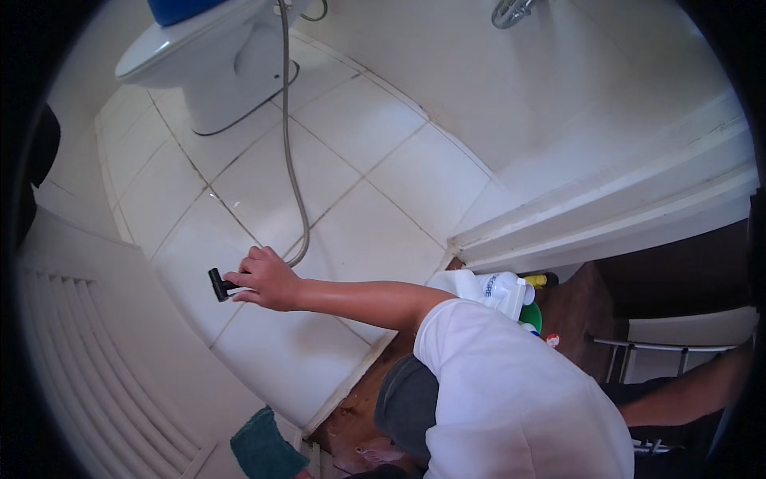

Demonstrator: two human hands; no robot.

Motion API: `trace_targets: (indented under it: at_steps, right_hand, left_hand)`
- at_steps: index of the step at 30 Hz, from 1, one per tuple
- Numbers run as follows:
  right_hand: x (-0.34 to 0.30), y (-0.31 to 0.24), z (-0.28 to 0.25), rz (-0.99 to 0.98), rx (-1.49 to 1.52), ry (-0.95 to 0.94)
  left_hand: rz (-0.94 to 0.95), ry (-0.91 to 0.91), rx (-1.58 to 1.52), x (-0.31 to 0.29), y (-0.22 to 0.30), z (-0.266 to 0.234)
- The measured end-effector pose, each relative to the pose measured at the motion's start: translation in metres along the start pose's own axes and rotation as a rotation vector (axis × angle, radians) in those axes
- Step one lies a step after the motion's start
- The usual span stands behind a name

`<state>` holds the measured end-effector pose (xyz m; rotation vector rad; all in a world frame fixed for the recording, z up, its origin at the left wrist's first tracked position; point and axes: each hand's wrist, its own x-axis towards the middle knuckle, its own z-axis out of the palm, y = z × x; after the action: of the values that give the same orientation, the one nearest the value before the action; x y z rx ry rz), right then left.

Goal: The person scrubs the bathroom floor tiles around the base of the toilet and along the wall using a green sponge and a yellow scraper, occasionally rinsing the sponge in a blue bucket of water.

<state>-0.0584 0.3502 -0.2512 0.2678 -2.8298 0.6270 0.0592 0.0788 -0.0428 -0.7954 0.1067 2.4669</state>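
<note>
Nearest the head camera, a white shirt (519, 391) covers the lower right, and from its sleeve a bare arm (359, 302) stretches left across white floor tiles (383, 231). At its end the right hand (270, 279), knuckles up, is closed around a black T-shaped nozzle (219, 285), held over the tiles, left of centre. Grey hose (289, 152) drops from the top edge, past the toilet (215, 88), and curves round to the wrist. At the lower edge, a dark green cloth (267, 443) shows beside the white slatted panel (104, 343); a sliver of skin, seemingly the left hand (304, 474), appears at its corner, too cut off to tell its grip. The two hands are well apart. Something blue (179, 9) sits on the toilet; white bottles (503, 291) cluster by the door frame (606, 215); a metal fixture (512, 12) juts from the wall at upper right.
</note>
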Motion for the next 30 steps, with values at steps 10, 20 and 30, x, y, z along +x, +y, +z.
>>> trace_targets:
  at_steps: [10, 20, 30]
  right_hand:
    - [0.091, -0.050, 0.045, -0.039, 0.294, 0.153]
    - [0.085, -0.073, 0.063, -0.110, 0.277, -0.013]
    - [0.086, -0.058, 0.052, 0.048, 0.181, 0.151]
  left_hand:
    - [0.201, 0.130, 0.479, 0.003, 0.049, 0.078]
    - [0.216, 0.118, 0.379, 0.003, 0.054, 0.070]
    - [0.209, 0.113, 0.380, 0.001, 0.049, 0.076]
